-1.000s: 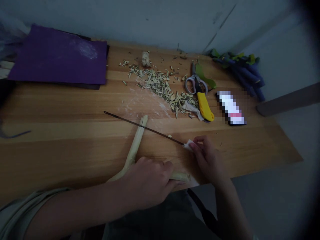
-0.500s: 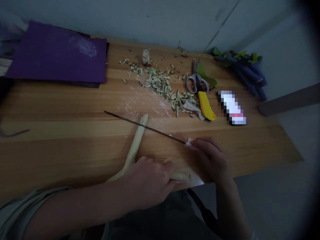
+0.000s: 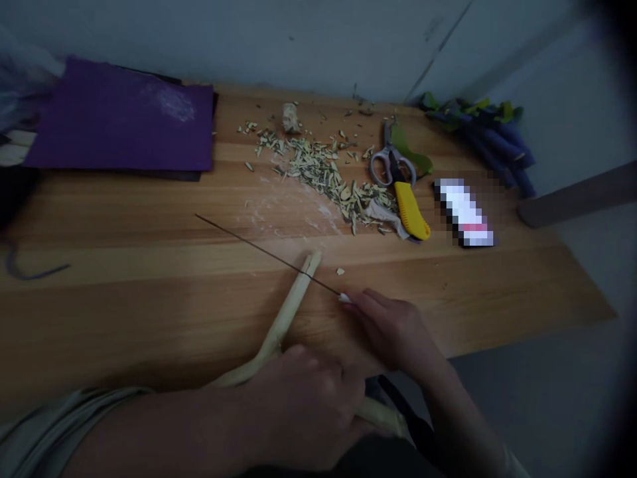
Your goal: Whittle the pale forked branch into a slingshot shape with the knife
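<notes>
My left hand (image 3: 308,398) is closed around a peeled, pale forked stick (image 3: 286,317) near its fork, at the table's front edge. One prong points away from me over the table; another sticks out to the right below the hand. In my right hand (image 3: 385,325) is a thin dark saw blade (image 3: 249,242), pinched at its white-wrapped end. The blade lies across the far prong close to its tip, slanting up to the left. A small pale wood chip (image 3: 340,271) lies just right of that tip.
Behind are a heap of wood shavings (image 3: 318,166), a short wood piece (image 3: 290,118), scissors (image 3: 385,156) and a yellow-handled cutter (image 3: 412,209). A phone (image 3: 465,212) and dark bundled sticks (image 3: 497,143) lie right. Purple sheets (image 3: 124,119) lie on the wooden table (image 3: 124,232) at left.
The forked stick and my left hand have shifted right and nearer to me. My right hand has moved left, sliding the blade leftward across the prong.
</notes>
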Tool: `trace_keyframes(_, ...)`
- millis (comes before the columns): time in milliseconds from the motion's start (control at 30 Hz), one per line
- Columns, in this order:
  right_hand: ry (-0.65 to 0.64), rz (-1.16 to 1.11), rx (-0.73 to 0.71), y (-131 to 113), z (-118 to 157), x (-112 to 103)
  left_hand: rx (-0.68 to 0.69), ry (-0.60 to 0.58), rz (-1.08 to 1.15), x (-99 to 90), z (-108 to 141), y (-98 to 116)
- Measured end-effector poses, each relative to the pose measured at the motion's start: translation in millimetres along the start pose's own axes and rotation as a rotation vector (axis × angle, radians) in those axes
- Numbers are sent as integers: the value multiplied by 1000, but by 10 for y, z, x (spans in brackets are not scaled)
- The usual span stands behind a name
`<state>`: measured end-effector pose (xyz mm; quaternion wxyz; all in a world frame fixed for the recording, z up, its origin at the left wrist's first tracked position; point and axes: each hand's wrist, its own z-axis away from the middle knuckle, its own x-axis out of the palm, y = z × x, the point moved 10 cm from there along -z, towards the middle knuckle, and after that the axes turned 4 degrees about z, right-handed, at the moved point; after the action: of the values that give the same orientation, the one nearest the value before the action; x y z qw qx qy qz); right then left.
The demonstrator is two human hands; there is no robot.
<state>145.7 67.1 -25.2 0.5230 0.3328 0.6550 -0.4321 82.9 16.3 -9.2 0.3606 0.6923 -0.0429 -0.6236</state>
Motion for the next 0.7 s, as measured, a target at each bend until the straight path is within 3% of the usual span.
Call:
trace_keyframes(233,-53,-172,16,299,361,-122,-50,-43,36,3,-18,-56)
trace_keyframes(467,37,-133,-45,-70,1,3,108,-108,-19,157,3,157)
trace_keyframes(567,23,-169,-103,-96,96,-1,259,-61,-29,164,61,330)
trace_keyframes(700,88,-153,-66,-62,305,-31,302,-52,2,180,93,374)
